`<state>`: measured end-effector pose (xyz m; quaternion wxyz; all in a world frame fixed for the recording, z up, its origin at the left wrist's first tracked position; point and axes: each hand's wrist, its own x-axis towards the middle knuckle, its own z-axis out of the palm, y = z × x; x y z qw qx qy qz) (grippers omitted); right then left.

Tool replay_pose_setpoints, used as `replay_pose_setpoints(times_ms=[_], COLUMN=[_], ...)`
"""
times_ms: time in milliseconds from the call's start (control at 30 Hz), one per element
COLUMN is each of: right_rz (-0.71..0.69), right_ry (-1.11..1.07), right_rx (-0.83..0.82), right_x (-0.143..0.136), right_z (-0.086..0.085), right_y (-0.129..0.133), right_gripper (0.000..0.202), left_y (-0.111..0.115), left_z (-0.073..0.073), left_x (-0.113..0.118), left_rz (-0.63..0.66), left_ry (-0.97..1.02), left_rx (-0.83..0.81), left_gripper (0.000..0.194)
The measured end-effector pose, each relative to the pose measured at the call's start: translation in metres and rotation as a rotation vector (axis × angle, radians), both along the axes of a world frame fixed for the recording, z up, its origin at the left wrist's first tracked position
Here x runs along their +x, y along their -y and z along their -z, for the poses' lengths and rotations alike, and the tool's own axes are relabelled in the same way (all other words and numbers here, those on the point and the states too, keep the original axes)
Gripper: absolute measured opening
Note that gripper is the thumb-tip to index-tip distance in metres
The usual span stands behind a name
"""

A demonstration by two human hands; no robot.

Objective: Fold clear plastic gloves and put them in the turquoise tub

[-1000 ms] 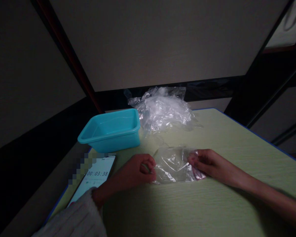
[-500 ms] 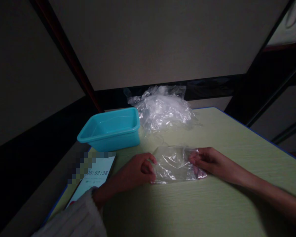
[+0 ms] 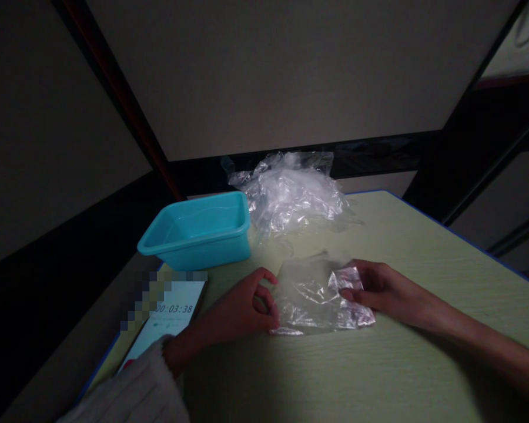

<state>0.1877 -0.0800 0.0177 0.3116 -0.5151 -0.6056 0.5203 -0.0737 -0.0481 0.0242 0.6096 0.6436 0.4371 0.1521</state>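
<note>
Head cam has the bag (image 3: pixel 308 299) flat-ish on the table (image 3: pixel 441 258), a bit below centre, with a hand at each end. Right hand (image 3: pixel 357 288) is at its three o'clock, thumb on top and fingers tucked behind, so that looks like a proper pinch on the film. Left hand (image 3: pixel 271 299) is at nine o'clock, fingers curled with gaps between them, tips right at the bag's edge; honestly can't tell if they've got hold of it or are just touching. Pile (image 3: pixel 295 197) of clear plastic sits at twelve from the bag, tub (image 3: pixel 207 252) at ten, phone (image 3: pixel 171 317) at nine beyond the left hand. My worry: film that thin and slick could slide off those loose left fingers, or crease crooked if the right pulls harder. Sleeve (image 3: pixel 136 388) is close enough to the phone that a careless elbow could nudge it. Hard to make out: right fingertips are behind the film, the bag's far edge nearly melts into the tabletop, part of the phone is pixelated, and both arms run out of view, around seven and four.
</note>
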Motion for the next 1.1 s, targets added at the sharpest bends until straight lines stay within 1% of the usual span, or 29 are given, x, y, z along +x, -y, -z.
replay_pose_setpoints(times_ms=[100,200,267,367,433,500,633,733,867,1100], right_rz=[0.097,0.16,0.153,0.078,0.041,0.03,0.031,0.029,0.015,-0.016], right_ry=[-0.065,-0.114,-0.11,-0.068,-0.032,0.012,0.061,0.051,0.051,0.15], right_rx=[0.018,0.064,0.081,0.101,0.119,0.134,0.163,0.155,0.142,0.177], right_x=[0.002,0.003,0.003,0.004,0.004,0.004,0.003,0.002,0.001,0.002], right_z=[-0.001,-0.002,-0.003,-0.003,-0.003,-0.003,-0.002,0.0,-0.002,-0.001], right_y=[-0.001,-0.002,-0.003,-0.003,-0.004,-0.004,-0.005,-0.005,-0.004,-0.002], right_gripper=[0.053,0.065,0.064,0.052,0.04,0.03,0.017,0.013,0.011,0.009], left_y=[0.0,0.001,0.001,0.001,-0.001,-0.004,-0.008,-0.006,0.001,0.006], left_z=[0.0,-0.004,-0.006,-0.007,-0.005,-0.002,0.003,0.005,0.005,0.002], left_x=[0.0,0.001,0.0,-0.002,-0.003,-0.003,-0.001,0.002,0.006,0.009], left_rz=[-0.009,-0.004,0.019,0.057,0.061,0.044,-0.031,-0.078,-0.103,-0.063], left_ry=[0.015,-0.016,-0.025,0.025,0.065,0.098,0.131,0.128,0.109,0.054], left_rx=[-0.018,-0.047,-0.085,-0.132,-0.133,-0.111,-0.026,0.019,0.082,0.176], left_gripper=[0.057,0.071,0.081,0.086,0.083,0.075,0.058,0.052,0.048,0.046])
